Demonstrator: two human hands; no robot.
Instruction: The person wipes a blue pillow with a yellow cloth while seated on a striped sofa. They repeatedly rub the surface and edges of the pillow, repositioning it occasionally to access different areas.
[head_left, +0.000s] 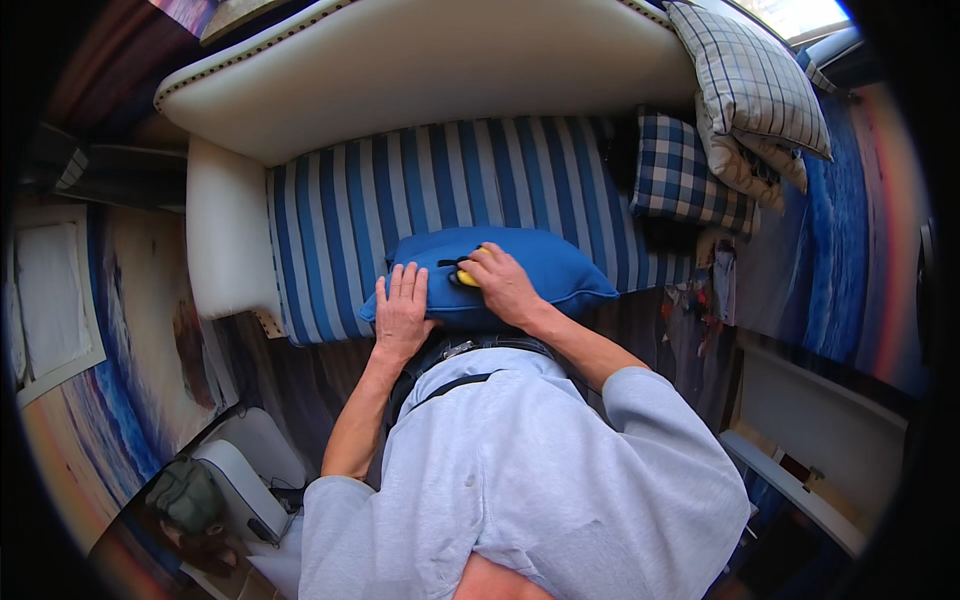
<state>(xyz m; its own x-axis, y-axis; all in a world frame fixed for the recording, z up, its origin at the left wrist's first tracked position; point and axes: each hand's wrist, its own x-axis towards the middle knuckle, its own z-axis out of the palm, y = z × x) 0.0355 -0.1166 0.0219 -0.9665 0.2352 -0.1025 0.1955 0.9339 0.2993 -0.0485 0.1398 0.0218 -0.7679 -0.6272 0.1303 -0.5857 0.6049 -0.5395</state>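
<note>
A plain blue pillow (559, 262) with a piped edge lies in front of me at the front of a striped seat cushion (450, 176). My left hand (403, 307) rests flat on the left part of the pillow, holding nothing. In my right hand (504, 283) is a small yellow and black hand tool (466, 278), held against the top of the pillow. A black loop or strap sticks out from it to the left. My fingers cover much of the tool, so its exact kind cannot be told.
The cushion lies on a cream settee with a studded backrest (427, 71) and a left armrest (225, 225). At its right end are a blue checked pillow (686, 169) and a stacked white plaid pillow (757, 82). A green cap (184, 491) sits behind me at lower left.
</note>
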